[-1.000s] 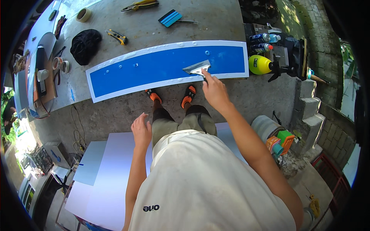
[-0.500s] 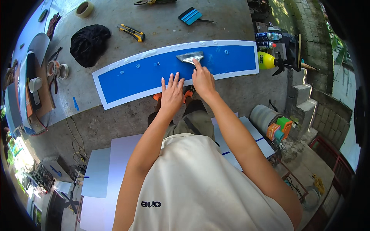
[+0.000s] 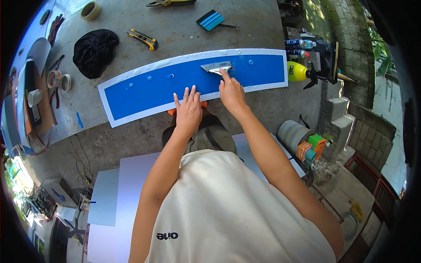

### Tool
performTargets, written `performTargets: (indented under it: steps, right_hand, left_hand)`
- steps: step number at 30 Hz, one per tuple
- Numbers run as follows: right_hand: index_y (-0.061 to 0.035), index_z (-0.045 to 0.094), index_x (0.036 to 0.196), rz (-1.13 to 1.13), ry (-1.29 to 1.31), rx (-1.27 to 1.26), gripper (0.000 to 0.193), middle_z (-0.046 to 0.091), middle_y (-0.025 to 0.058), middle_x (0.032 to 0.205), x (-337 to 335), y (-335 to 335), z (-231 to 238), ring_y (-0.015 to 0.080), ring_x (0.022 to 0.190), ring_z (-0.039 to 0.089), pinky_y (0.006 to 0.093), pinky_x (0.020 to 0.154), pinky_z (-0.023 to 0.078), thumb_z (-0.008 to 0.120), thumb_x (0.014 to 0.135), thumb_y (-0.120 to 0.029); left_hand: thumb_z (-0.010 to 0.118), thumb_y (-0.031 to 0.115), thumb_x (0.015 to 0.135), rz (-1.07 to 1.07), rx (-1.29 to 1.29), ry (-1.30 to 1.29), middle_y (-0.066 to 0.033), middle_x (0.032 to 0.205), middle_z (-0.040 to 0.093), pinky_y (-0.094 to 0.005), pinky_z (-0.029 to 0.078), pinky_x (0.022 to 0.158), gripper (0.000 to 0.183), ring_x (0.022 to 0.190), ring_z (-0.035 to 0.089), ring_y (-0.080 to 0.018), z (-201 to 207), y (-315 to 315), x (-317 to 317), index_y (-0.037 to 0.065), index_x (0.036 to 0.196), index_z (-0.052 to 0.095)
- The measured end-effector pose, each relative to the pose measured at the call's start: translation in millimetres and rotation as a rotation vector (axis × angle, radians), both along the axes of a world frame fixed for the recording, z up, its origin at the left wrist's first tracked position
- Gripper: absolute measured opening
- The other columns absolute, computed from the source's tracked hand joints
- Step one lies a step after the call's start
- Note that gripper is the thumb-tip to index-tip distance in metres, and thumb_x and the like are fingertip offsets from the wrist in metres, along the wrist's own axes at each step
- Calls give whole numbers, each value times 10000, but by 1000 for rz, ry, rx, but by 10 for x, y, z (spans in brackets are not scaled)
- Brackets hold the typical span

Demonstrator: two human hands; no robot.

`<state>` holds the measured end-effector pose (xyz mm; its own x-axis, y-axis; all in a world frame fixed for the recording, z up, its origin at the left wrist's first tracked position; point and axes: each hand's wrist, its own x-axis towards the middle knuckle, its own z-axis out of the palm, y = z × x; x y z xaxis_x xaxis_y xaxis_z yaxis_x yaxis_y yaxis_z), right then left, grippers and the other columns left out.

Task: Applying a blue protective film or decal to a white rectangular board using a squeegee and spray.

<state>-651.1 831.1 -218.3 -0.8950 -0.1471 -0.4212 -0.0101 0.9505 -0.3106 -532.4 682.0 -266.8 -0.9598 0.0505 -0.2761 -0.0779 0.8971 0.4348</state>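
Note:
A long, slightly curved blue panel [image 3: 144, 94] with a white border lies along the near edge of the table. Several small wet-looking spots or bubbles dot its surface and upper border. My right hand [image 3: 231, 91] grips the handle of a metal-headed squeegee [image 3: 215, 67], its wide blade against the blue face right of the middle. To the left, my left hand [image 3: 189, 110] rests with fingers spread on the panel's lower part, pressing nothing else.
On the grey table [image 3: 175, 33] lie a yellow-black utility knife [image 3: 143, 40], a black cloth [image 3: 94, 52], a blue squeegee card [image 3: 210, 20], pliers [image 3: 171, 2] and tape rolls [image 3: 65, 83]. A yellow spray bottle [image 3: 297, 71] stands beyond the panel's right end.
The whole view has shifted a little, moving the table things leftward in the picture. Along the panel, the squeegee in my right hand has slid slightly right. My left hand stays spread on the panel.

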Motion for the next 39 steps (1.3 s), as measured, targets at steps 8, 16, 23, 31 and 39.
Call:
performTargets:
  steps: [8,16,23,31,39]
  right_hand:
    - [-124,534,1456,-8,21,-79,460,679,256,943,143,473,207,453,914,672,534,833,531,554,996,-136]
    - [-128,515,1476,-27,43,-72,471,662,252,986,-412,457,-51,461,891,677,540,825,540,554,1009,-165]
    - [-140,527,1464,-67,-121,32,455,662,230,944,96,812,260,446,906,671,545,828,534,557,1011,-170]
    - [-113,527,1463,-11,-1,1,443,668,260,1071,-451,747,-8,439,966,696,515,860,564,538,1026,-185]
    - [-101,547,1451,-29,17,-87,438,680,268,1005,-451,1028,233,457,952,689,534,850,550,538,1018,-170]
  left_hand:
    - [604,136,923,55,-12,-11,-87,1600,414,-648,140,1209,468,1498,359,-290,11,77,-53,105,1382,518]
    - [596,88,926,79,-21,-66,-118,1578,434,-671,138,1201,455,1481,378,-336,78,160,-99,74,1375,517]
    - [597,99,936,121,-28,-100,-109,1571,443,-657,137,1207,438,1470,395,-326,94,208,-139,85,1368,525]
    - [590,99,939,163,-39,-102,-93,1533,494,-660,149,1204,462,1461,415,-311,93,237,-138,92,1393,504]
    - [576,92,945,199,-36,-108,-58,1473,550,-662,152,1202,510,1459,420,-304,135,265,-160,86,1443,462]
